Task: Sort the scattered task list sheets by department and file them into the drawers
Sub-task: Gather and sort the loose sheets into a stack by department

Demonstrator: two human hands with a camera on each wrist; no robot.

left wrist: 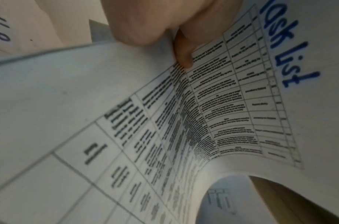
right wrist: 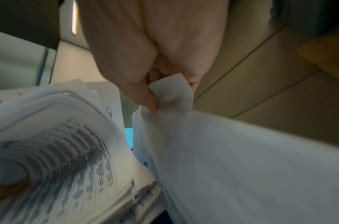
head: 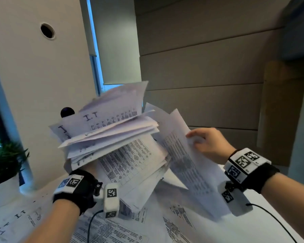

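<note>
My left hand [head: 77,165] grips a thick, fanned stack of task list sheets [head: 112,137] raised above the table; its top sheets read "I.T". The left wrist view shows my left hand [left wrist: 172,39] on a printed table sheet [left wrist: 203,113] headed "Task list!" in blue. My right hand [head: 205,142] pinches the top edge of a single printed sheet [head: 188,165] that hangs to the right of the stack. In the right wrist view my right hand [right wrist: 155,97] pinches this sheet's corner [right wrist: 172,94], with the stack [right wrist: 59,144] at the left.
More sheets [head: 112,230] lie scattered on the white table [head: 263,200], some marked "I.T" at the front left [head: 19,216]. A potted plant [head: 3,163] stands at the left by a white pillar [head: 42,76]. A panelled wall [head: 209,67] is behind.
</note>
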